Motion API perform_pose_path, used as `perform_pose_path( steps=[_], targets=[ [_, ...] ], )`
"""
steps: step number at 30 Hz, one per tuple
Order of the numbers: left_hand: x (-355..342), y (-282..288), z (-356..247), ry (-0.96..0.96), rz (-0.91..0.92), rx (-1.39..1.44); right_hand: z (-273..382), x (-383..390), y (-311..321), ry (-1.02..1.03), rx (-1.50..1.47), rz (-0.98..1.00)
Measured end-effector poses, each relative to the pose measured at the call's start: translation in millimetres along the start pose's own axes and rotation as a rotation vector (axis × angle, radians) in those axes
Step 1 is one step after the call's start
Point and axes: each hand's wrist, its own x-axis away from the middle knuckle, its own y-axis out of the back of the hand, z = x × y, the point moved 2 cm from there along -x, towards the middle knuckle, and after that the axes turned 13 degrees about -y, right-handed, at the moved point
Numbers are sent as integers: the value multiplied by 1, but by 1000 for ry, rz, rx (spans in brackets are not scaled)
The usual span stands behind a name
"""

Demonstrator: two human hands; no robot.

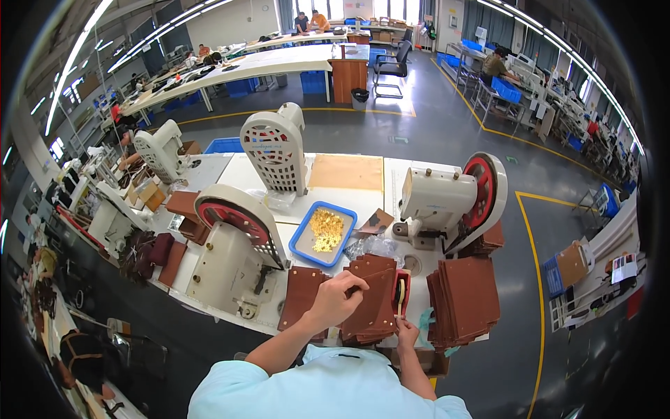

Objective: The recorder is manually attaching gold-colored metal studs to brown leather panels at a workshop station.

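Note:
My left hand (337, 299) is over a stack of brown flat pieces (370, 311), fingers curled in a pinch; whether it holds something small, I cannot make out. My right hand (406, 334) grips the lower end of a narrow red tool (400, 285) with a cream-and-black middle, beside that stack. More brown pieces (299, 293) with small gold fittings lie at left, and a thicker stack (464, 297) at right. Above my hands a blue-rimmed tray (296, 241) holds several gold fittings.
White presses with red wheels (234, 244) (453, 192) flank the tray; another machine (272, 146) stands behind it on the white worktable (345, 199). Clear plastic bags (373, 248) lie beside the tray. Co-workers (317, 21) are at distant benches. Grey floor (523, 160) with yellow lines surrounds the table.

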Motion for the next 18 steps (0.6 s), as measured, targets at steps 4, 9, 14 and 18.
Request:
perform_pose_path(
  steps=[4, 9, 14, 18],
  targets=[
    [-1, 1, -1, 19, 10, 7, 2, 3, -2, 8, -14, -1],
    [-3, 2, -5, 90, 57, -29, 0, 5, -3, 61, 9, -16],
    [-2, 2, -4, 93, 54, -36, -9, -9, -1, 202, 117, -98],
    [-4, 4, -6, 149, 14, -13, -1, -2, -7, 228, 174, -191]
  ],
)
